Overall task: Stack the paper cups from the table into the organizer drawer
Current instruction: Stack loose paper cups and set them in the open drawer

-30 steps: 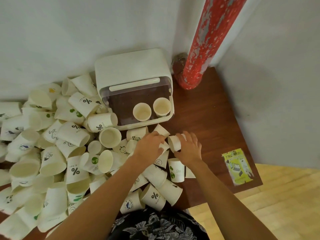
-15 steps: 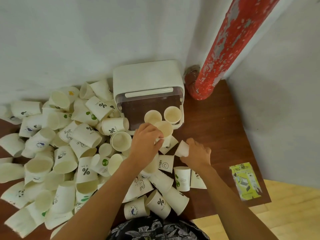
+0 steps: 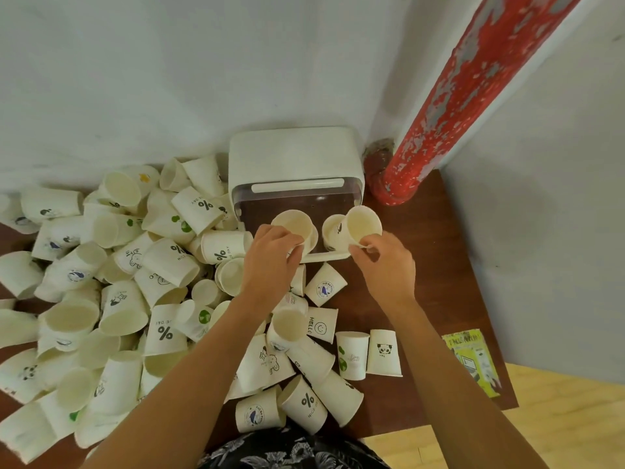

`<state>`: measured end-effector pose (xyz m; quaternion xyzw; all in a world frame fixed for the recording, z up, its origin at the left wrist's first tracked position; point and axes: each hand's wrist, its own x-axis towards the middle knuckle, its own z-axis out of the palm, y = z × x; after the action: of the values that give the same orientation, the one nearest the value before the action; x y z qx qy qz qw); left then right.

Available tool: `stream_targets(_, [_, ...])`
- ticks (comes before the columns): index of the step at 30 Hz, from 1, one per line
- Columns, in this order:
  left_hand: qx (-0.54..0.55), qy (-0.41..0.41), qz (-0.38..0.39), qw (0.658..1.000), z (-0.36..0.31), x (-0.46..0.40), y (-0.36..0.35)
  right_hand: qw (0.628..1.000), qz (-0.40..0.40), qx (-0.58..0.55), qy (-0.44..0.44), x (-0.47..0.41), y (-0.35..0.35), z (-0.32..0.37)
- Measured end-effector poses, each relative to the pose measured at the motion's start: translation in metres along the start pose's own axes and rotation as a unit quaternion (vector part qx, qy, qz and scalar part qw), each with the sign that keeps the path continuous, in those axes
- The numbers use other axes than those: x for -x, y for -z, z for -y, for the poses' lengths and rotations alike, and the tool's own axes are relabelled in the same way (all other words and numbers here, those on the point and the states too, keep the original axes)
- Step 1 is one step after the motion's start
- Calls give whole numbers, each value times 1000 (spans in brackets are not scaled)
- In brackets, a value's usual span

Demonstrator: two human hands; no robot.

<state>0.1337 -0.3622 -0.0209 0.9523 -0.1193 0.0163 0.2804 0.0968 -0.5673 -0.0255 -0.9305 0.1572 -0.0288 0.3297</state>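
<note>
A white organizer (image 3: 291, 154) stands against the wall with its clear drawer (image 3: 334, 256) pulled out. My left hand (image 3: 270, 262) grips a paper cup (image 3: 292, 223) over the drawer's left side, above a cup standing there. My right hand (image 3: 385, 265) holds another paper cup (image 3: 363, 224), tilted, over the cup (image 3: 333, 228) standing at the drawer's right. A big heap of loose paper cups (image 3: 111, 292) covers the table to the left and in front.
A red peeling pipe (image 3: 449, 96) rises at the table's back right corner. A yellow-green leaflet (image 3: 471, 360) lies near the right edge of the brown table (image 3: 433, 252). Several cups (image 3: 351, 355) lie between my forearms. Wooden floor shows at the lower right.
Both hands have lifted a cup each from the table and carried them forward over the open drawer. The camera view has shifted downward.
</note>
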Motion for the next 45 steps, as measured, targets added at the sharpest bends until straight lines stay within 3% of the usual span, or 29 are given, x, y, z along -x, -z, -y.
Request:
stream_targets(10, [10,13,41,999,14,-24,-19,997,25,73,-2,-24,-27,-5])
stream_targets(16, [2,16,144,990,17,-27,-29,993,82,86,0,-30,-41,-17])
stream_targets(23, [5,21,130,991,21,-22,-35,993,87,74,-34,-23,-51,-20])
stream_targets(28, [0,9,120,993,21,-7,-28,969,203,79,-117,-7,-66,-37])
stream_targets(36, [-54,80,29,995,40,43,1,956,239,-3,-171,14,-88,-45])
stream_targets(41, [-164,139,109,971,52,59,-3,963,223,-23,-149,18,-84,-30])
stream_targets(45, [-192,179,153,953,58,53,-10,971,212,-5,-114,21,-73,-22])
